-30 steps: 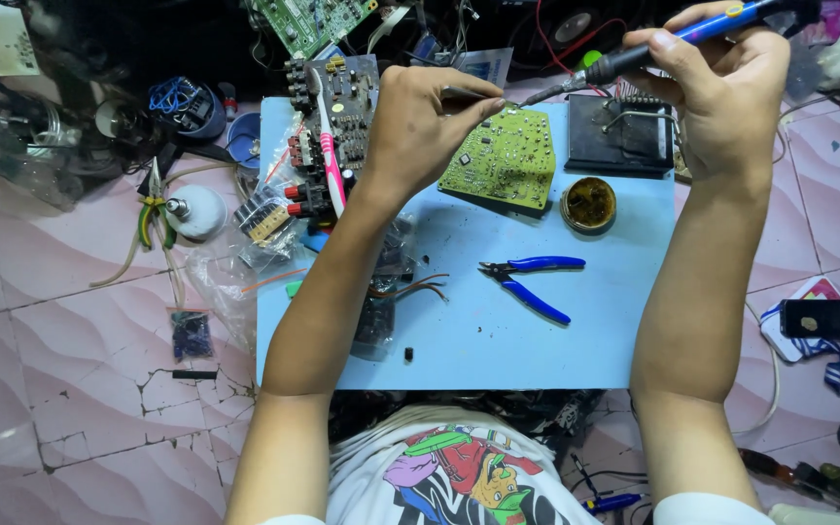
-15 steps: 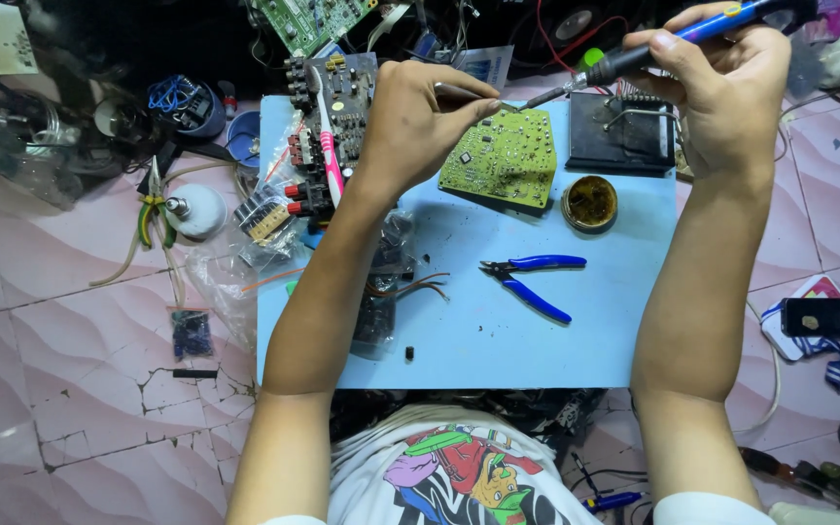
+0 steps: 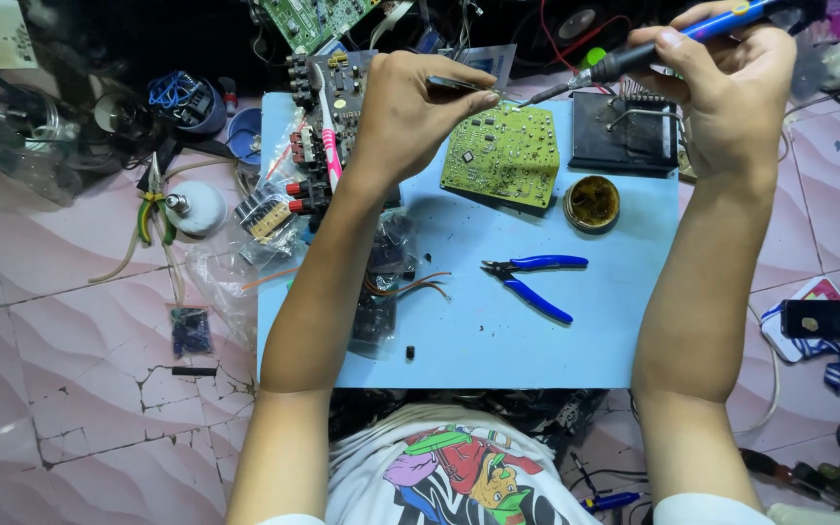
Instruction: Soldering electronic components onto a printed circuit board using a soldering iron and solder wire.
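Observation:
A green circuit board [image 3: 504, 156] lies tilted at the far side of a light blue work board [image 3: 498, 331]. My left hand [image 3: 418, 109] pinches thin metal tweezers [image 3: 469, 87], whose tips point at the top edge of the circuit board. My right hand [image 3: 721, 83] grips a blue-handled soldering iron [image 3: 634, 58]; its tip meets the tweezers' tips just above the circuit board's top edge. Whatever small part sits at the tips is too small to make out.
Blue-handled cutters [image 3: 535, 277] lie mid-board. A round tin of flux [image 3: 592, 202] and a black stand [image 3: 626, 136] sit right of the circuit board. A larger board with red knobs and a pink toothbrush [image 3: 326, 126] lies left. Loose parts, cables and tools litter the tiled floor.

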